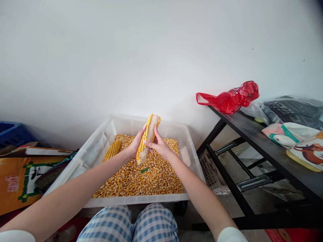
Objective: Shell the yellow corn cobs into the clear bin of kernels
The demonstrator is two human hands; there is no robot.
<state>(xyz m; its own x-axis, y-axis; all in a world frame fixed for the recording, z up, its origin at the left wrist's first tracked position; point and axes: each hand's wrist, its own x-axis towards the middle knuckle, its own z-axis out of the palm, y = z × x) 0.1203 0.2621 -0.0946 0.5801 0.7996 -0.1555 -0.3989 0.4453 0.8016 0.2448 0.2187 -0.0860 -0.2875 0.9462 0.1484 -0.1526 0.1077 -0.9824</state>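
A yellow corn cob (149, 132), partly stripped along a pale strip, is held tilted over a translucent plastic bin (191, 168). My left hand (137, 143) is closed around its left side. From the right, my right hand (160, 144) grips it too, with the thumb and fingers against the bare strip. Below lie loose corn kernels (141, 183) heaped across the bin floor. Another corn cob (113, 150), still full of kernels, rests on them at the left. A small green piece (144, 170) lies on the kernels under the held cob.
On the right stands a black folding table (252, 134) bearing a red plastic bag (232, 97) and several packages (308, 148). An orange printed box (15, 181) and a blue crate (15, 134) sit at the left. Behind the bin rises a white wall (126, 60).
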